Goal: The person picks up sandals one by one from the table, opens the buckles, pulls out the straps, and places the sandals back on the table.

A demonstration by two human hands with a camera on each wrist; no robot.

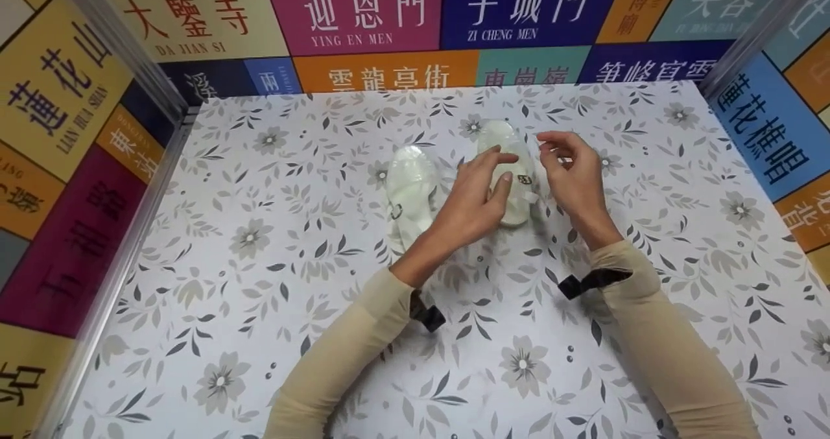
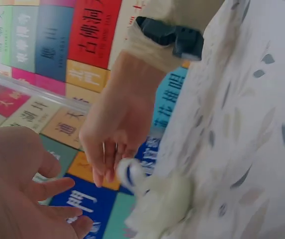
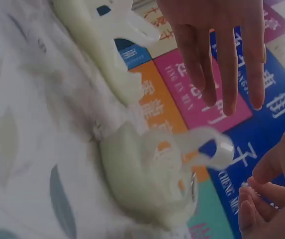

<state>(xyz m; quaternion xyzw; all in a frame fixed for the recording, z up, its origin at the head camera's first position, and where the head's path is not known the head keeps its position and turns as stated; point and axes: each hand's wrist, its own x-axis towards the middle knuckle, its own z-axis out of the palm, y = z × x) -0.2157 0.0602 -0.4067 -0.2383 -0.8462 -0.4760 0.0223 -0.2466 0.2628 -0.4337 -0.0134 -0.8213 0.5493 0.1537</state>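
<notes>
Two pale green sandals lie on the flowered cloth. The left sandal (image 1: pixel 410 183) has a dark ring-shaped buckle; the right sandal (image 1: pixel 498 134) carries a gold-coloured ornament and lies a little farther away. Over the right sandal, my left hand (image 1: pixel 472 196) has its fingers extended and partly covers it. My right hand (image 1: pixel 574 176) is just right of that sandal, fingers loosely bent, with nothing visible in them. A loose strap loop (image 3: pixel 217 147) stands up from the nearer sandal in the right wrist view, apart from both hands.
A white cloth (image 1: pixel 259 335) with grey flowers and leaves covers the table. Panels with coloured blocks and large characters (image 1: pixel 369 11) stand behind and at both sides, with metal posts (image 1: pixel 123 43) at the corners. Dark bands (image 1: pixel 593 283) are round both wrists.
</notes>
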